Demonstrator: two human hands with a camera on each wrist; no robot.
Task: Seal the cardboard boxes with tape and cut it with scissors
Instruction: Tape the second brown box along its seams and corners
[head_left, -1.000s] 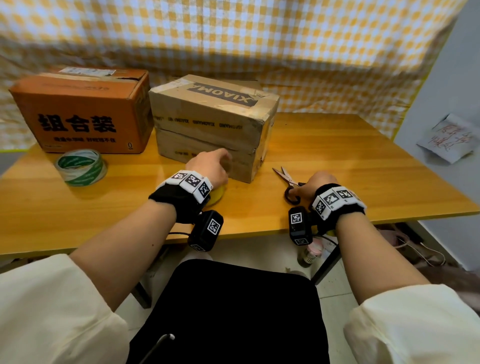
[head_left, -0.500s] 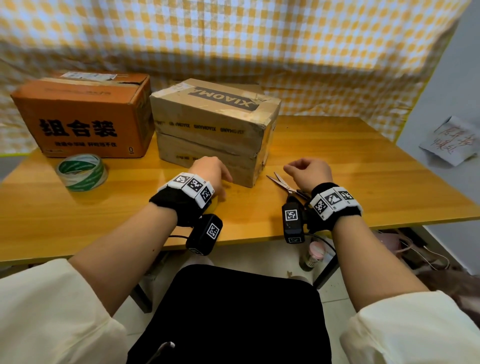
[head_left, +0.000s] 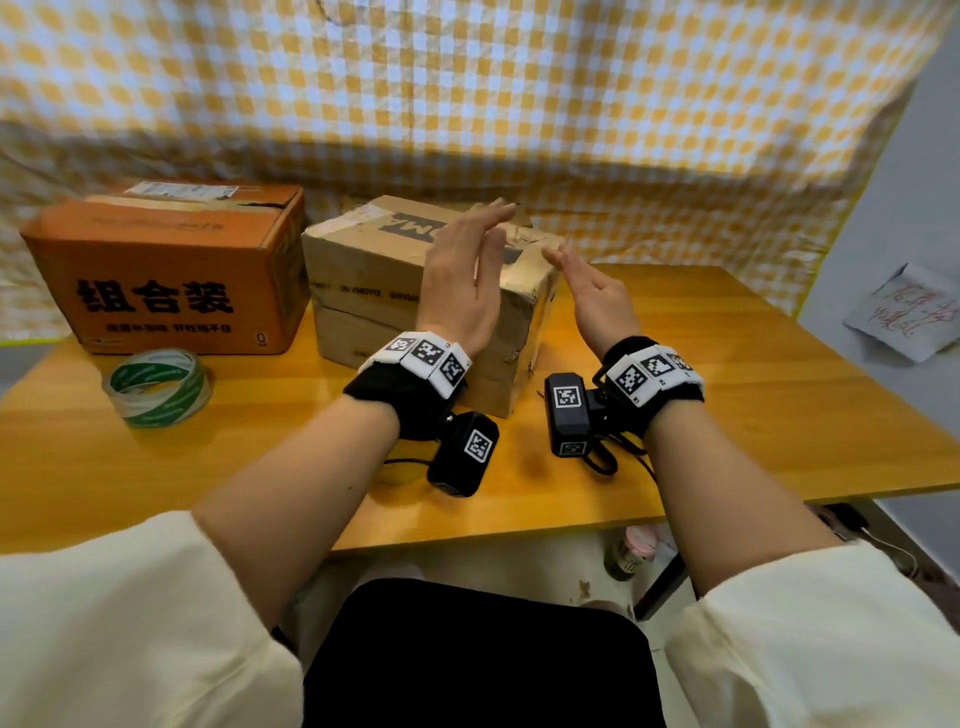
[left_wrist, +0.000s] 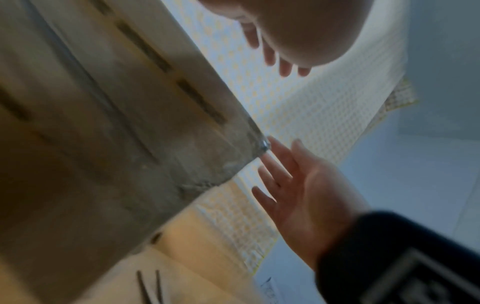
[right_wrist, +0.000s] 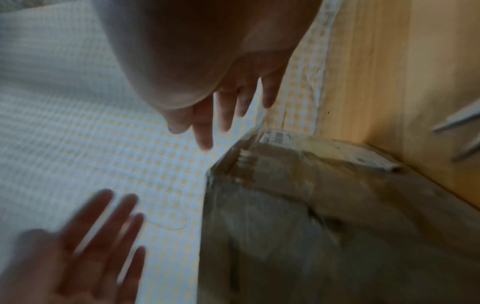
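Reaching with both hands, left hand (head_left: 460, 275) and right hand (head_left: 597, 299) wide and empty, toward the worn brown cardboard box (head_left: 374, 291) on the wooden bench (head_left: 727, 395) (grip opposite sides evenly, I think).

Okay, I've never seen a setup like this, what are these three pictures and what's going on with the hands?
There is no machine here: a person wears cameras. The wide picture comes from the head, the two blurry ones from each wrist, looking along the fingers. Both the left hand and the right hand are raised, open and empty, near the brown cardboard box. On the wooden table also stand an orange box and a roll of tape. The scissors lie beside the brown box, mostly hidden behind the right wrist in the head view.
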